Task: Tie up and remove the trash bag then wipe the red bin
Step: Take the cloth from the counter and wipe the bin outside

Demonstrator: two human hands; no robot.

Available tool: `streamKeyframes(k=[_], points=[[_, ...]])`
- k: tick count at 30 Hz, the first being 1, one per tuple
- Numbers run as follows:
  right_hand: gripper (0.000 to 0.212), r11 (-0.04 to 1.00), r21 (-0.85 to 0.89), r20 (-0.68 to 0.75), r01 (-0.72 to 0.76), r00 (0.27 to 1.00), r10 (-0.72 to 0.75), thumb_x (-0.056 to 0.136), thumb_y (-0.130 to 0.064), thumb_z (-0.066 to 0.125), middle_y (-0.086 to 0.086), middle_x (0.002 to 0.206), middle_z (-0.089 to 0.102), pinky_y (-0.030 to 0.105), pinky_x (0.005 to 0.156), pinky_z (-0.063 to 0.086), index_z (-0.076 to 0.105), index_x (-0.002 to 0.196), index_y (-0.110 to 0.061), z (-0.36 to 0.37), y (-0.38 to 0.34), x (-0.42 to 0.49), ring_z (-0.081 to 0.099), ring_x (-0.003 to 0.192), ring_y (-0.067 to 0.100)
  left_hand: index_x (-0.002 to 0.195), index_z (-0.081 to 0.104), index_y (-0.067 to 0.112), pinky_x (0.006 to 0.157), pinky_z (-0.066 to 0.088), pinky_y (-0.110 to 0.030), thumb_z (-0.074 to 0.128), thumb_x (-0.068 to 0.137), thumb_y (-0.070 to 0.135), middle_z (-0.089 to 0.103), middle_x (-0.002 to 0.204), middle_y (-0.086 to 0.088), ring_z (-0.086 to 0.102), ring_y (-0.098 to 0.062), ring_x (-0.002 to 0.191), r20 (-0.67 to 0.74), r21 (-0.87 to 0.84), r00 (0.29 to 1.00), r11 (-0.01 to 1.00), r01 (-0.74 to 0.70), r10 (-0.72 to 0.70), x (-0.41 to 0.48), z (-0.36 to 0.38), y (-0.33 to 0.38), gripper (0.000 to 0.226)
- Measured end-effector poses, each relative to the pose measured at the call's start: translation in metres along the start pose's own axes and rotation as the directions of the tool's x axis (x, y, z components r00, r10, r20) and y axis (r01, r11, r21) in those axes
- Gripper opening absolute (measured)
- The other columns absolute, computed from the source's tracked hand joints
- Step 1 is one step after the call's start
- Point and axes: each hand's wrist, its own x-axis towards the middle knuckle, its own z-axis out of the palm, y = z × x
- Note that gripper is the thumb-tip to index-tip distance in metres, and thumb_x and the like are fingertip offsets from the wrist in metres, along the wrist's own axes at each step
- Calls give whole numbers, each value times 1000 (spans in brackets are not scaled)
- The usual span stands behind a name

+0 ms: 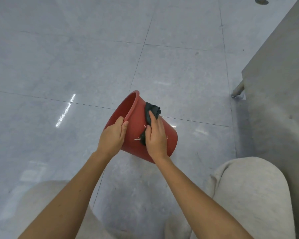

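Note:
The red bin (135, 128) is tipped on its side above the floor, its open mouth facing up and left. My left hand (111, 138) grips the bin's rim at the near edge, thumb outside and fingers inside. My right hand (156, 138) lies flat on the bin's outer wall and presses a dark cloth (152, 111) against it. The cloth sticks out beyond my fingertips and below my palm. No trash bag is in view.
Grey glossy floor tiles (76, 66) spread all around. A grey cabinet or counter side (274, 83) with a metal leg (238, 88) stands at the right. My knees in light grey trousers (248, 195) sit at the bottom of the view.

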Motion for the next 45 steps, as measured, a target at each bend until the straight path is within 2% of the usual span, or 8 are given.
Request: streamKeyframes(k=[6,12,17,19,22,31,37,45], points=[[38,853,86,-195,-515,831,521,97,-13,37,6,114,65,33,86,47,59,127,-19,-39,36,5,61,108,27,85,42,31,46,30,-24,13,94,59,42,56,13,46,-6,53,32,94,998,993,-65,62,-1,4,16,41],[27,350,707,156,-614,618,770,90,-22,47,8,88,68,33,71,52,72,98,-13,-103,-1,86,63,80,26,96,65,32,79,39,-33,18,99,42,67,86,14,58,-12,81,102,102,907,903,-418,408,-2,13,42,48],[35,657,362,258,-661,748,611,78,-4,68,11,80,65,26,50,51,60,112,-7,-122,-23,110,62,58,19,131,51,23,114,18,-36,43,92,21,42,143,4,35,-13,133,-251,-312,927,930,193,-277,-13,26,43,39],[39,664,313,266,-679,734,625,75,4,65,12,83,65,28,53,52,58,111,-9,-122,-23,108,62,62,21,145,29,17,108,27,-32,51,92,13,27,152,-5,33,-21,137,-43,-663,758,586,466,-651,-7,24,43,58],[32,632,295,282,-717,697,659,74,8,64,10,73,63,23,43,49,58,99,-11,-129,-18,106,61,51,16,139,38,11,88,45,-34,44,93,11,51,136,-15,55,-29,114,252,-786,614,212,581,-748,1,20,34,47],[56,693,334,217,-638,768,603,68,10,72,9,105,64,30,52,54,56,115,-16,-122,-22,109,68,86,30,125,50,11,67,57,-38,42,99,16,58,111,-9,60,-27,96,188,-624,746,509,593,-638,25,-10,4,28],[53,731,300,166,-613,788,593,68,6,73,5,115,62,46,80,59,54,107,-23,-96,-22,109,66,96,29,127,48,6,78,58,-49,39,101,13,58,118,-16,60,-33,102,199,-516,755,588,623,-625,39,-22,-13,29],[52,716,247,183,-653,757,628,70,7,72,6,113,62,44,77,60,54,109,-22,-79,-13,99,66,93,29,129,47,6,75,58,-43,38,102,14,58,120,-16,61,-32,100,223,-457,730,592,664,-646,23,-15,-25,30]])
